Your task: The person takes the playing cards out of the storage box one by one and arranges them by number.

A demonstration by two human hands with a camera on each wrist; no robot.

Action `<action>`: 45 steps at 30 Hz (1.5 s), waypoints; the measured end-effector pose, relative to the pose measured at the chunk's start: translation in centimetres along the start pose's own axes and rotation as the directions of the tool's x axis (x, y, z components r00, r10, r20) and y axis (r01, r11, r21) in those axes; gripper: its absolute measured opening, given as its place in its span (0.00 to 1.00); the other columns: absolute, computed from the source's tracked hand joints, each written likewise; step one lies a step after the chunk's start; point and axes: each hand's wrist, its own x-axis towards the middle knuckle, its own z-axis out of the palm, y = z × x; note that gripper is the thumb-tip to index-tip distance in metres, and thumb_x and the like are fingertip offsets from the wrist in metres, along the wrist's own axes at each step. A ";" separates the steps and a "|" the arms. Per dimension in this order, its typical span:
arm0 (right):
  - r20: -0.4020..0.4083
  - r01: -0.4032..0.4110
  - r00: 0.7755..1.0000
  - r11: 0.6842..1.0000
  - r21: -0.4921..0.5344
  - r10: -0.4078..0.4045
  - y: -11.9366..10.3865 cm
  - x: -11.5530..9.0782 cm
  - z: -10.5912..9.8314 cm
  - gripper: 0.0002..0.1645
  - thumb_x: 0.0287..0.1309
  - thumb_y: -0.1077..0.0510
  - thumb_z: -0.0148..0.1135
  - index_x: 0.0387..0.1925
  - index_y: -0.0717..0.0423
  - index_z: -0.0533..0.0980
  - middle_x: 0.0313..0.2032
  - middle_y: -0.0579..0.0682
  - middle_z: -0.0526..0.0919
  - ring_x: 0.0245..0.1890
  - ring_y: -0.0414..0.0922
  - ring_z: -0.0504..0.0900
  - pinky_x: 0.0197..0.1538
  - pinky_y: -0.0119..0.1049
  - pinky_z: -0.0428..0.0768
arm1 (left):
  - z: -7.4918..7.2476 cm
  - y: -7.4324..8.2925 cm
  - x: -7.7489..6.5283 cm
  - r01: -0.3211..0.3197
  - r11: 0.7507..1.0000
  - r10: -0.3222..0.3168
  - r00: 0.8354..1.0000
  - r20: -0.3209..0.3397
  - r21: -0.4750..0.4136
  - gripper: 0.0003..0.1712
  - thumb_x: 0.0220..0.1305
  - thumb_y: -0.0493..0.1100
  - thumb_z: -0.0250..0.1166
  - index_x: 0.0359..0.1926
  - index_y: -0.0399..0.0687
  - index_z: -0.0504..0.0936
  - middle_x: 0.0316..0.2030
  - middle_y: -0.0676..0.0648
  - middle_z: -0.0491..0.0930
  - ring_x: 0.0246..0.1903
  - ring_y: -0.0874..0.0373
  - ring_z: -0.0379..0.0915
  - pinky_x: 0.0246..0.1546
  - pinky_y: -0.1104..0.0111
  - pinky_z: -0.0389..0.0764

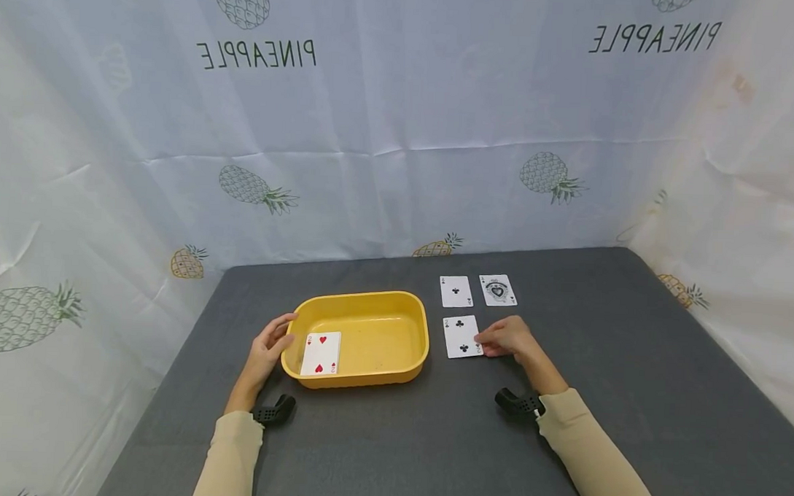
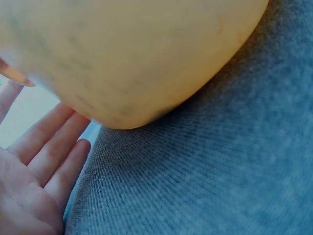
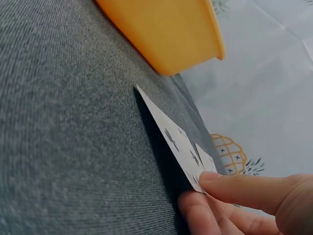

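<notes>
In the head view my right hand (image 1: 508, 336) pinches the near right corner of a two of clubs (image 1: 460, 334) between thumb and fingers. The right wrist view has that playing card (image 3: 171, 139) tilted, its held side raised off the cloth. On the left, my left hand (image 1: 269, 349) touches the left end of a yellow plastic tray (image 1: 366, 382), its fingers (image 2: 51, 142) fairly straight and spread along the outside. A two of hearts (image 1: 321, 353) lies face up inside the tray, at its left end.
Behind the held card lie an ace of clubs (image 1: 456, 291) and a card with an ornate dark emblem (image 1: 498, 289), both face up. Dark grey cloth covers the table (image 1: 390, 452). A white pineapple-print curtain (image 1: 386, 189) hangs behind and at both sides.
</notes>
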 end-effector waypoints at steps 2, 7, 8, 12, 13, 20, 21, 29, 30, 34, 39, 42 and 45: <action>0.000 -0.008 1.000 1.000 -0.025 0.008 0.0 0.0 0.0 0.14 0.53 0.66 0.66 0.38 0.75 0.79 0.13 0.41 0.79 0.13 0.30 0.77 0.22 0.24 0.79 | 0.0 0.0 0.0 0.006 1.000 -0.006 1.000 -0.003 0.002 0.27 0.72 0.45 0.54 0.67 0.39 0.63 0.67 0.31 0.65 0.49 0.85 0.68 0.48 0.88 0.71; 0.005 -0.011 1.000 0.997 -0.073 0.011 0.0 -0.1 0.0 0.12 0.53 0.66 0.66 0.36 0.74 0.80 0.12 0.41 0.79 0.12 0.30 0.77 0.20 0.24 0.78 | -0.1 -0.1 0.1 -0.007 1.000 0.007 1.000 -0.006 0.002 0.27 0.72 0.44 0.53 0.67 0.39 0.64 0.65 0.31 0.65 0.49 0.84 0.69 0.48 0.87 0.73; 0.003 -0.015 1.000 0.996 -0.084 0.015 0.0 -0.1 0.0 0.11 0.53 0.65 0.67 0.34 0.73 0.80 0.11 0.40 0.78 0.12 0.30 0.76 0.20 0.24 0.77 | -0.1 -0.1 0.0 -0.013 1.000 0.013 1.000 -0.005 0.001 0.27 0.72 0.44 0.53 0.67 0.39 0.64 0.65 0.31 0.65 0.49 0.84 0.69 0.48 0.87 0.73; -0.001 -0.018 1.000 0.994 -0.104 0.018 -0.3 -0.2 -0.2 0.10 0.52 0.64 0.68 0.31 0.71 0.81 0.11 0.40 0.77 0.11 0.30 0.75 0.19 0.23 0.76 | -0.1 -0.2 0.0 -0.021 1.000 0.021 1.000 -0.002 -0.008 0.26 0.72 0.43 0.54 0.67 0.39 0.64 0.65 0.31 0.66 0.50 0.84 0.70 0.48 0.87 0.73; 0.007 -0.012 1.000 0.995 -0.104 0.013 -0.4 -0.3 -0.2 0.10 0.52 0.64 0.68 0.32 0.71 0.81 0.11 0.40 0.77 0.12 0.30 0.75 0.19 0.23 0.76 | -0.1 -0.2 0.0 -0.020 1.000 0.020 1.000 -0.003 -0.004 0.26 0.72 0.44 0.54 0.67 0.39 0.64 0.65 0.31 0.66 0.50 0.84 0.70 0.48 0.87 0.72; 0.093 0.062 0.994 0.994 -0.088 -0.054 -1.9 -1.1 0.2 0.17 0.56 0.60 0.66 0.39 0.74 0.79 0.16 0.41 0.79 0.16 0.31 0.77 0.24 0.25 0.79 | 0.1 -0.2 0.0 -0.026 1.000 0.026 1.000 0.003 -0.008 0.26 0.72 0.43 0.53 0.67 0.38 0.64 0.65 0.29 0.66 0.50 0.84 0.69 0.48 0.87 0.72; 0.107 0.076 0.992 0.993 -0.087 -0.067 -2.3 -1.3 0.4 0.18 0.56 0.59 0.66 0.40 0.74 0.79 0.16 0.41 0.79 0.17 0.32 0.78 0.25 0.25 0.80 | 0.1 -0.2 0.0 -0.026 1.000 0.026 1.000 0.002 -0.006 0.26 0.72 0.43 0.53 0.67 0.37 0.64 0.65 0.29 0.66 0.50 0.84 0.69 0.48 0.87 0.72; 0.254 0.145 0.958 0.989 -0.039 -0.131 -6.4 -3.2 3.4 0.23 0.60 0.58 0.63 0.48 0.76 0.76 0.21 0.43 0.83 0.21 0.34 0.82 0.35 0.31 0.85 | 0.1 0.1 -0.1 -0.012 1.000 0.012 1.000 -0.004 -0.012 0.26 0.72 0.43 0.53 0.67 0.38 0.64 0.66 0.29 0.65 0.50 0.84 0.68 0.48 0.88 0.71; 0.272 0.156 0.952 0.987 -0.034 -0.141 -6.8 -3.4 3.9 0.23 0.60 0.58 0.63 0.48 0.76 0.77 0.22 0.43 0.83 0.22 0.35 0.83 0.36 0.33 0.85 | 0.1 0.1 -0.1 -0.008 1.000 0.008 1.000 -0.003 -0.011 0.27 0.72 0.43 0.53 0.67 0.38 0.63 0.66 0.29 0.64 0.50 0.84 0.68 0.48 0.88 0.71; 0.328 0.186 0.929 0.983 -0.014 -0.171 -7.9 -3.8 6.6 0.20 0.59 0.59 0.64 0.46 0.74 0.78 0.25 0.48 0.86 0.23 0.37 0.84 0.36 0.34 0.85 | 0.0 0.2 -0.2 0.006 1.000 -0.006 1.000 -0.009 -0.010 0.26 0.72 0.44 0.53 0.67 0.38 0.64 0.66 0.30 0.65 0.49 0.84 0.68 0.48 0.89 0.71; 0.377 0.212 0.905 0.977 -0.002 -0.196 -8.8 -4.1 10.1 0.17 0.59 0.61 0.64 0.42 0.74 0.80 0.26 0.51 0.86 0.22 0.38 0.84 0.34 0.34 0.85 | 0.0 0.0 -0.2 -0.019 1.000 0.019 1.000 -0.011 -0.011 0.26 0.72 0.42 0.53 0.66 0.37 0.64 0.65 0.29 0.66 0.49 0.83 0.69 0.47 0.88 0.71; 0.400 0.214 0.894 0.977 0.014 -0.202 -9.1 -4.1 11.9 0.16 0.58 0.63 0.63 0.41 0.76 0.80 0.25 0.52 0.85 0.21 0.38 0.83 0.33 0.35 0.85 | 0.0 0.0 -0.3 -0.058 0.998 0.058 0.998 -0.010 -0.025 0.25 0.71 0.40 0.53 0.66 0.35 0.65 0.62 0.35 0.71 0.49 0.82 0.70 0.47 0.87 0.73; 0.412 0.204 0.890 0.979 0.017 -0.193 -9.3 -4.1 13.5 0.15 0.58 0.64 0.63 0.41 0.76 0.80 0.25 0.53 0.86 0.21 0.38 0.83 0.32 0.35 0.85 | 0.0 0.0 -0.2 -0.091 0.995 0.090 0.996 -0.009 -0.047 0.25 0.71 0.38 0.53 0.65 0.32 0.65 0.56 0.50 0.75 0.50 0.80 0.72 0.47 0.85 0.74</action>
